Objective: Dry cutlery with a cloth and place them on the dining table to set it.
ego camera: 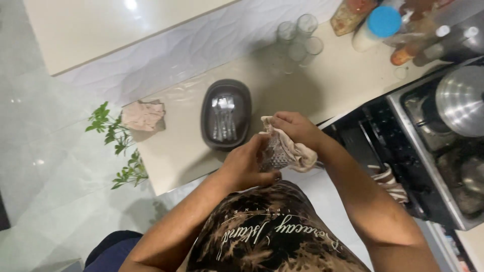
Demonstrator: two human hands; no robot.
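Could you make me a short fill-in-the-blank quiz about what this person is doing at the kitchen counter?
1. The left hand holds a patterned ____ while the right hand wipes it.
2. The right hand rubs with a pale ____.
3. The dark oval tray on the counter holds metal ____.
4. Beyond the tray stand four clear, empty ____.

Missing words: glass; cloth; cutlery; glasses
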